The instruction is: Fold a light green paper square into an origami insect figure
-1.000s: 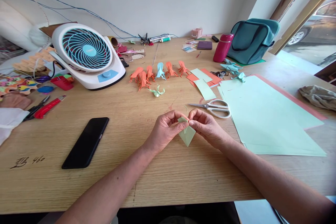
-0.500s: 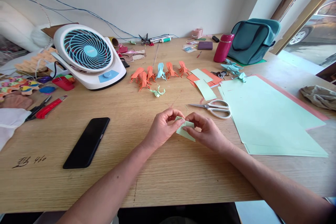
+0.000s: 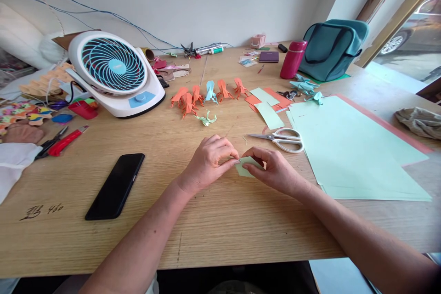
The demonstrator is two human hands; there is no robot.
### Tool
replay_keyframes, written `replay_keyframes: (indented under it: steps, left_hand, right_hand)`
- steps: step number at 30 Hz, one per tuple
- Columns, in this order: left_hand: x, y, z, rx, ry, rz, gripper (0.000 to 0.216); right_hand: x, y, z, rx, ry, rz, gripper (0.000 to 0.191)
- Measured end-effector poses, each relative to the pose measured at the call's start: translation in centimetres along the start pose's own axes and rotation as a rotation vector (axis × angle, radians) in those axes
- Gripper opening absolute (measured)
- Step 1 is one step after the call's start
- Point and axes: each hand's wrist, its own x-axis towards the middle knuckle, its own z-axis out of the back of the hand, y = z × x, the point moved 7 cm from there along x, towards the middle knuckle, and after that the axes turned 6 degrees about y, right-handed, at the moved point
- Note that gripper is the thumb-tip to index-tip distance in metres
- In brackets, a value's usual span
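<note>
Between my hands is a small piece of pale green paper (image 3: 245, 172), folded, held just above the table. My left hand (image 3: 211, 161) pinches its left edge between thumb and forefinger. On the other side, my right hand (image 3: 275, 172) is closed on the paper, thumb in front and fingers behind, hiding part of it. White-handled scissors (image 3: 287, 140) lie just beyond my right hand. Farther off stand several folded orange paper figures (image 3: 187, 103) and a light blue one (image 3: 210, 92), with a pale green folded figure (image 3: 206, 119) nearer to me.
Large pale green sheets (image 3: 358, 147) cover the right side. Small paper rectangles (image 3: 269, 115) lie behind the scissors. A black phone (image 3: 115, 187) and a white fan (image 3: 113, 66) are at left, near another person's hand (image 3: 24, 133). A pink bottle (image 3: 293, 59) stands by a teal bag (image 3: 334, 50).
The paper has turned in my fingers and more of it is now under my right hand. My left hand has shifted slightly left to the paper's edge.
</note>
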Motion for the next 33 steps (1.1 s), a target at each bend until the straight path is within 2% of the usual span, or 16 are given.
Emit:
replay_keyframes:
  steps: [9, 23, 33]
  left_hand:
    - [0.0, -1.3, 0.2, 0.314, 0.063, -0.151, 0.013]
    - [0.0, -0.8, 0.4, 0.049, 0.012, -0.071, 0.009]
    - [0.0, -0.9, 0.7, 0.099, -0.009, -0.087, 0.009]
  right_hand:
    - [0.1, 0.0, -0.1, -0.039, -0.01, 0.069, 0.009]
    - [0.2, 0.2, 0.5, -0.019, -0.017, 0.036, 0.011]
    - [0.1, -0.1, 0.4, 0.023, 0.012, 0.0, 0.014]
